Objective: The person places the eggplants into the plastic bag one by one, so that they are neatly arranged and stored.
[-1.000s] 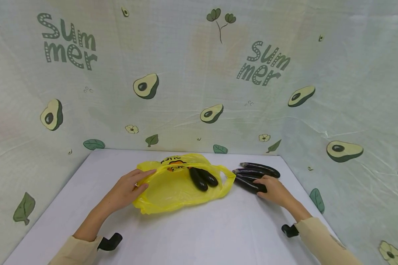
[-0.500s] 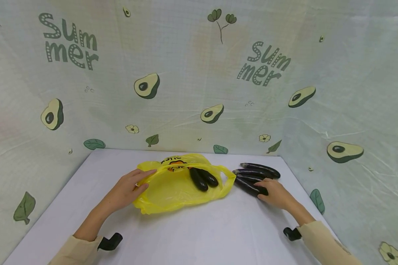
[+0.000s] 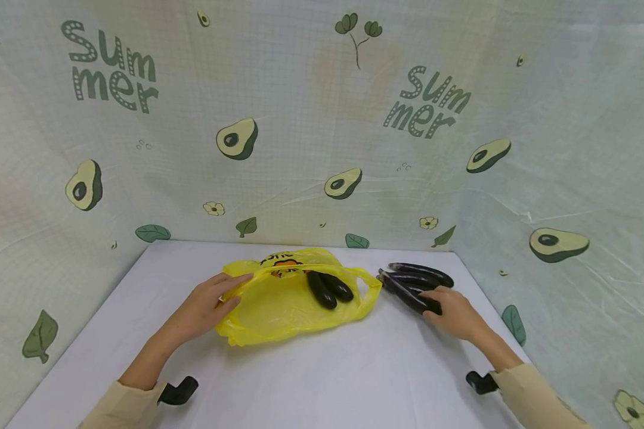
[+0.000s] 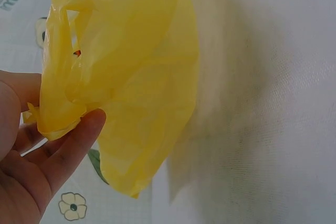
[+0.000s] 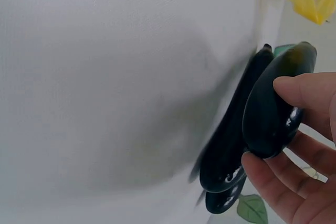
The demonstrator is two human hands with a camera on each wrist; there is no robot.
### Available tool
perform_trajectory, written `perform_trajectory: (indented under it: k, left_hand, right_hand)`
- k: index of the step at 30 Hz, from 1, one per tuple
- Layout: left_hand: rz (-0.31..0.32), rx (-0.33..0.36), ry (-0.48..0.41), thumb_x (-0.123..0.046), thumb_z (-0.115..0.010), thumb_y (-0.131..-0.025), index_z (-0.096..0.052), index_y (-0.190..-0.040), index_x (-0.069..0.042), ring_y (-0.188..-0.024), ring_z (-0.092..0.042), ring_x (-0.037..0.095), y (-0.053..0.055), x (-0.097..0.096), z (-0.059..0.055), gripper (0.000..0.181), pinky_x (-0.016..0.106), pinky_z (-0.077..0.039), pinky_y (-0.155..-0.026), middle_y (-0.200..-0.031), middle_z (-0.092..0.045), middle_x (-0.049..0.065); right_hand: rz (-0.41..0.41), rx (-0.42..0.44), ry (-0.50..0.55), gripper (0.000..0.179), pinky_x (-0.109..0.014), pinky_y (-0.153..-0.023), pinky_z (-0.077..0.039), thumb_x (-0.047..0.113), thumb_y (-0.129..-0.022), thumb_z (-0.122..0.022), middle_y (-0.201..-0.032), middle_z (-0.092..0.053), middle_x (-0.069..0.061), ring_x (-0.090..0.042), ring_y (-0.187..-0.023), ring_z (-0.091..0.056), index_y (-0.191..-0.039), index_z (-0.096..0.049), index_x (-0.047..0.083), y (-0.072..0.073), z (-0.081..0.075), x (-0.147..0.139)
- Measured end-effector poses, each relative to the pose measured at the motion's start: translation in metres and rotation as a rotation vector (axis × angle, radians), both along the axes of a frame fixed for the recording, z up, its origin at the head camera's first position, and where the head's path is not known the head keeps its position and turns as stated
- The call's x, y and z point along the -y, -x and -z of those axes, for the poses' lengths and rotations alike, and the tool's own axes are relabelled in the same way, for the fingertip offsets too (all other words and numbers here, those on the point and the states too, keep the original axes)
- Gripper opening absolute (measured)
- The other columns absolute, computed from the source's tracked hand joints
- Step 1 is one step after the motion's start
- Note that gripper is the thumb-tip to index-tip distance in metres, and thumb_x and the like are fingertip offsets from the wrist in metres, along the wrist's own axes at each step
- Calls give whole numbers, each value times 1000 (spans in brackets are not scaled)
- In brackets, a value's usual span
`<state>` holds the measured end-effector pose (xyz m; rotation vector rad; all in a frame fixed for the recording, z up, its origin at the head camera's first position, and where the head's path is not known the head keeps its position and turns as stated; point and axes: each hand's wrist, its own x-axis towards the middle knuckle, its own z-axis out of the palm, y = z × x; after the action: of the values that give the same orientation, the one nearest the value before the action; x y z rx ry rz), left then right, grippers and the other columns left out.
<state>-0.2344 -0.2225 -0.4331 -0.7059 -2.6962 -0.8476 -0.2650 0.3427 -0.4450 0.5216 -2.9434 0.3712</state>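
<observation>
My left hand [image 3: 206, 305] holds the left edge of a yellow plastic bag [image 3: 268, 313], which lies on its side with its mouth spread. In the left wrist view, the bag's gathered rim [image 4: 60, 114] is between the thumb and fingers. Two dark eggplants [image 3: 321, 291] lie inside the bag at its right part. On the right, my right hand [image 3: 453, 313] grips one end of an eggplant [image 5: 273, 108], thumb on one side and fingers on the other. Behind it, more eggplants [image 3: 421, 273] lie side by side, partly covered by the held one.
The white table [image 3: 322, 381] runs back to a printed cloth backdrop [image 3: 300, 89] with avocados and lettering. Its side walls close in left and right. A bag handle [image 3: 372, 292] reaches close to the eggplant pile.
My right hand has drawn the gripped eggplant slightly right and toward me, turning it off the pile. The left hand and the bag stay in place.
</observation>
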Motion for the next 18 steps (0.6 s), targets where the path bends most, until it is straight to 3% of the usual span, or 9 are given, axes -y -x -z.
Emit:
perform_trajectory:
  k: [6,18]
  left_hand:
    - [2,19,7,-10,-74,-100,-60,-153,-23,-80,-51,10,1,0,1,57,25,-49,-67,-102,-60,-5]
    - [-5,26,9,-8,-75,-99,-60,-153,-21,-80,-52,11,0,-2,-1,57,25,-49,-67,-104,-62,-3]
  right_hand:
    - [34,-4,40,45,-53,-84,-57,15,-90,-85,-107,-70,-10,-29,-98,-67,-131,-72,0,-3,-9,3]
    - [-61,-85,82,44,-45,-80,-58,13,-89,-86,-107,-70,-6,-22,-96,-66,-130,-74,2,-21,-33,33]
